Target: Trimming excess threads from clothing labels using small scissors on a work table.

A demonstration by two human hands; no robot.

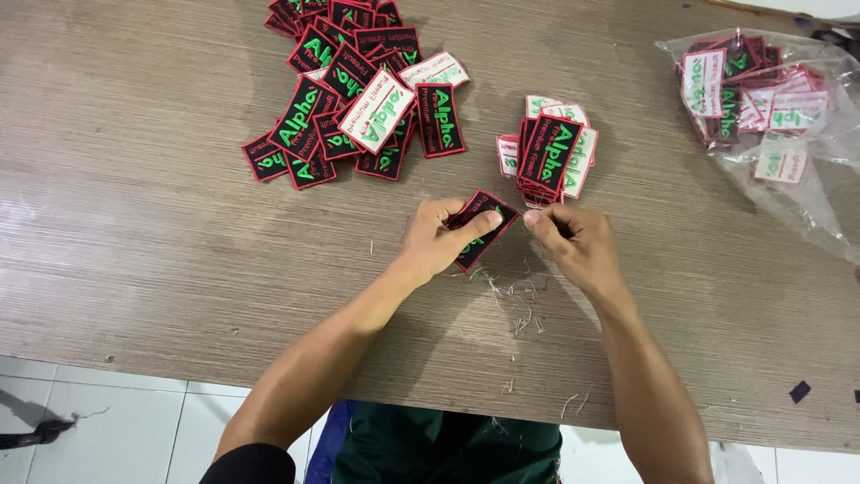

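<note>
Left hand (441, 240) pinches patch (484, 229) (thumb on top); right hand (573, 244) pinches beside.

I am sitting at a workbench in what is looking like a small garment or label workshop. The table (161, 233), a wood-grain top, is carrying the same embroidered patch many times over: a loose heap (354, 90) is spreading at the far side, a neat stack (548, 152) is standing beside it, and a clear bag (770, 99) of more is lying to my right. Cut thread scraps (515, 300) are littering the top near me. Pale floor tiles (116, 421) are showing below the table edge. That much repeated stock and trimming waste is pointing to piecework, not a home.
</note>
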